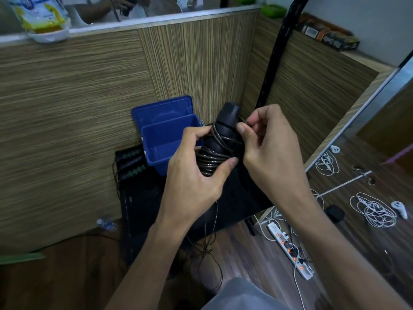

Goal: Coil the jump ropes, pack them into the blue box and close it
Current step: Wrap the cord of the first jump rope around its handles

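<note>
My left hand (192,162) grips a pair of black jump rope handles (225,126) with thin dark cord wound round them in several turns. My right hand (268,148) pinches the cord beside the handles' upper end. The loose tail of that cord (210,233) hangs down to the floor. Just behind my left hand the blue box (165,139) stands open on a black surface (143,198), lid tipped back against the wall, inside looking bare. A second jump rope with black and green handles (130,162) lies left of the box.
Wood-grain partition walls close in the back and left. A black pole (274,57) rises behind the handles. On the wooden floor at right lie a power strip (288,247), white cables (373,209) and white controllers (400,209). A plastic bottle (106,223) lies at left.
</note>
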